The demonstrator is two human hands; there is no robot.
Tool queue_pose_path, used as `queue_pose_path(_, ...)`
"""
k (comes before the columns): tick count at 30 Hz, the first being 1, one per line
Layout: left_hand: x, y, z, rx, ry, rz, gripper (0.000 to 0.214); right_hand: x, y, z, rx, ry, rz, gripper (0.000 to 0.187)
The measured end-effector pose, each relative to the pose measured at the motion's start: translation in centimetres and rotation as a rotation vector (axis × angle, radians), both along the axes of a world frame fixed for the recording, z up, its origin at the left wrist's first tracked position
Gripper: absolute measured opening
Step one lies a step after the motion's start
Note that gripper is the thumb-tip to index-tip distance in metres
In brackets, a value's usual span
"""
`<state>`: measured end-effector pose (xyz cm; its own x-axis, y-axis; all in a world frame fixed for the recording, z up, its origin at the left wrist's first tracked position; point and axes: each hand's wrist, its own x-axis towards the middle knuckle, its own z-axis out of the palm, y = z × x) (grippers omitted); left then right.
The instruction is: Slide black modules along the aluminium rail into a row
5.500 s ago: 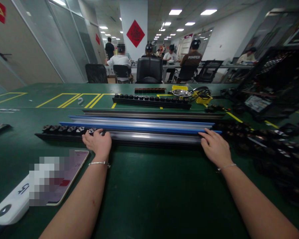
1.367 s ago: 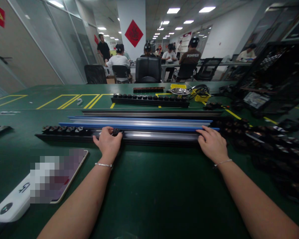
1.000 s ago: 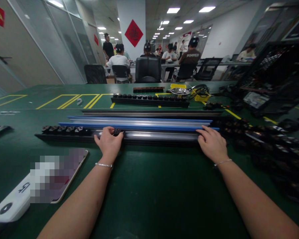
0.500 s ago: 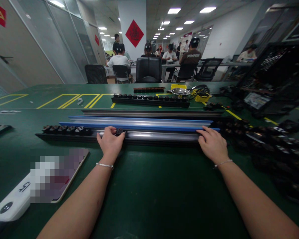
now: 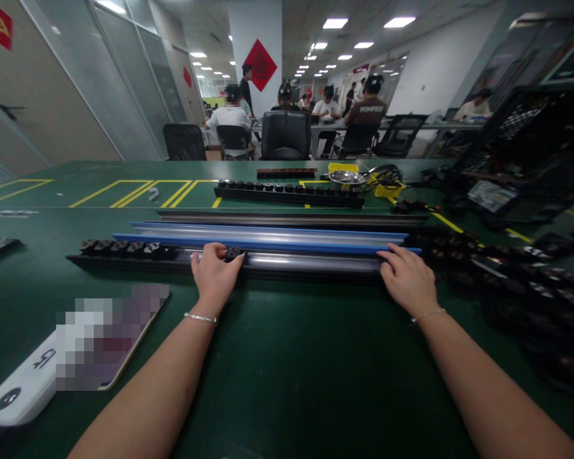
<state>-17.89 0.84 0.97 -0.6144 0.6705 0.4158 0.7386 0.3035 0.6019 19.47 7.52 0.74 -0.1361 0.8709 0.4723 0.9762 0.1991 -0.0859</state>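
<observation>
A long black rail (image 5: 310, 262) with a shiny inner face lies across the green table in front of me. Several small black parts with metallic tops (image 5: 124, 248) sit in a row on its left stretch. My left hand (image 5: 216, 273) is closed around a small black block (image 5: 234, 254) on the rail, right of that row, hiding part of it. My right hand (image 5: 409, 277) grips the rail near its right end, its fingertips at the far edge by the blue-edged strip (image 5: 277, 237). The undersides of both hands' fingers are hidden.
Behind lie a dark strip (image 5: 291, 218) and another filled black rail (image 5: 287, 193). A metal bowl (image 5: 347, 176) stands by yellow holders. Dark parts are heaped (image 5: 521, 274) at right. A phone (image 5: 141, 344) and a white device (image 5: 23, 389) lie at left. People sit at desks beyond.
My left hand and the small black block have shifted slightly right along the rail. My right hand stays in nearly the same place. A person in the background has moved right.
</observation>
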Motion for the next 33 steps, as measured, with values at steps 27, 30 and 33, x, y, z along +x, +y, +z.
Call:
queue_pose_path(27, 0.37, -0.14, 0.0, -0.023, -0.058, -0.085, 0.031, 0.08, 0.12, -0.08, 0.015, -0.019, -0.001, 0.038)
queue_pose_path(30, 0.48, -0.21, 0.01, -0.019, -0.049, -0.089, 0.031, 0.16, 0.22, -0.27, 0.034, -0.023, 0.009, 0.038)
queue_pose_path(33, 0.54, -0.21, -0.05, -0.015, -0.056, -0.113, 0.03, 0.21, 0.26, -0.36, 0.036, -0.024, 0.01, 0.038)
